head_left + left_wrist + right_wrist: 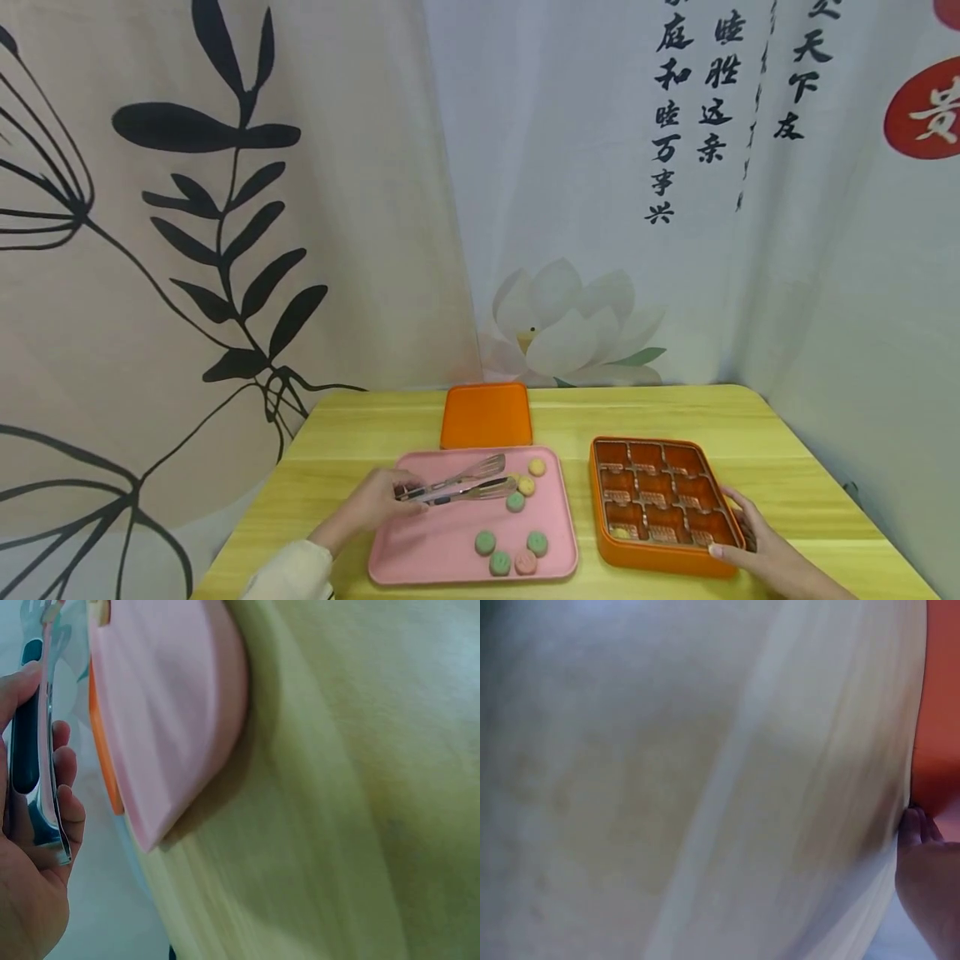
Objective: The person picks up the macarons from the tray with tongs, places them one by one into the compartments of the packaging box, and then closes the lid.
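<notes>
My left hand (390, 496) grips a pair of metal tongs (468, 477) with dark handle inlays, held over the pink tray (427, 546). The tongs' arms are spread, with their ends close to the yellow macarons (537, 467) at the tray's far right. In the left wrist view, fingers and thumb wrap the tongs' handle (27, 742). My right hand (761, 542) holds the near right corner of an orange box (660, 557), thumb at the front and fingers along the side. A yellow macaron (619, 533) sits in the box's near left compartment.
Green macarons (485, 543) and a pink macaron (526, 562) lie near the tray's front right. An orange lid (487, 417) lies behind the tray on the wood-patterned table (337, 442). A printed curtain (375, 208) hangs behind the table.
</notes>
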The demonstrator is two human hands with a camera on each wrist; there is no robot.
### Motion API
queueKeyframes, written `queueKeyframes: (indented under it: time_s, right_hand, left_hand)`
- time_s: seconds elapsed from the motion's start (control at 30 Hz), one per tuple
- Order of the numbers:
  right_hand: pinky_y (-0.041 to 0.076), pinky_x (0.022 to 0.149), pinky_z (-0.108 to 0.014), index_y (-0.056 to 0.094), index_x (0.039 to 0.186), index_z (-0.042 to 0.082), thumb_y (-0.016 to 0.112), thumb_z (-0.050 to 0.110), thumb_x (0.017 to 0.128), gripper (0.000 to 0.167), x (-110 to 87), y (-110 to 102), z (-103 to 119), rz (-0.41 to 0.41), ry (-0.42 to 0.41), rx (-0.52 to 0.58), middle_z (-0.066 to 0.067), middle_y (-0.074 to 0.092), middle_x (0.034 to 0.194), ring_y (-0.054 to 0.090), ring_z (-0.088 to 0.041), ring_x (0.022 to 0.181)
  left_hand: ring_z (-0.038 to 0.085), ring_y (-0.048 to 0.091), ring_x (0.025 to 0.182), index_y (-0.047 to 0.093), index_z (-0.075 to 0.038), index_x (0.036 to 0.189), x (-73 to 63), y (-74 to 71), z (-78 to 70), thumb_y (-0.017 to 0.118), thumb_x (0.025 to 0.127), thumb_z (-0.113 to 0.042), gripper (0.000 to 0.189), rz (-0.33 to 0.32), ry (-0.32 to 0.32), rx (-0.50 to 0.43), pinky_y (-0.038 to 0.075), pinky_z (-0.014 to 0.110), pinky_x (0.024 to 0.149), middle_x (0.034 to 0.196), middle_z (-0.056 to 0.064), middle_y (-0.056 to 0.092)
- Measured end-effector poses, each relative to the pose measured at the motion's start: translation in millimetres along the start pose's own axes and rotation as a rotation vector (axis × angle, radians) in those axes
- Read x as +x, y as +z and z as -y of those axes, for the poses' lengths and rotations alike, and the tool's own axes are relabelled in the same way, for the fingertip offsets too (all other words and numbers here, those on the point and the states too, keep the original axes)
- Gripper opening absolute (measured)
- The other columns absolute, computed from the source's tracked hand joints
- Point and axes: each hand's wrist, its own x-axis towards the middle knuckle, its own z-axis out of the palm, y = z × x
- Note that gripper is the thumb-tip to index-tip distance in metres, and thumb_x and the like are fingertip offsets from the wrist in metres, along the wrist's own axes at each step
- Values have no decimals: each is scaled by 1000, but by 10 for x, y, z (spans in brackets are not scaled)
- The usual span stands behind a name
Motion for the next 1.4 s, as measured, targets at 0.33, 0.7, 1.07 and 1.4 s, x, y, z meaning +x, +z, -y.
queueKeyframes:
  time_s: [0.33,0.7,1.07,1.4]
  right_hand:
    - [44,89,-62,-11,153,-1,55,26,102,88,-1,11,-29,-6,-9,-8,-48,7,146,29,-63,127]
    - [44,90,-62,-13,153,-1,56,26,101,90,0,3,-8,0,-15,7,-49,6,145,32,-62,126]
    - [46,89,-60,-12,153,-2,55,26,102,89,4,14,-40,-4,-11,1,-49,8,145,36,-60,125]
    - [46,89,-59,-13,153,-1,55,25,102,89,14,10,-47,-4,-17,12,-49,9,145,39,-58,123]
  left_hand:
    - [3,49,67,76,-12,98,-46,123,122,83,80,-18,20,27,65,-21,43,21,57,79,-9,65]
    - [3,50,67,77,-11,99,-30,220,135,84,79,-21,24,40,85,-14,44,21,57,78,-11,63]
    - [4,52,68,77,-11,99,-44,302,88,83,79,-20,23,44,88,-18,47,23,60,79,-9,63]
    - [3,53,66,77,-13,96,-43,329,92,82,80,-18,17,21,84,-6,48,22,56,77,-11,64]
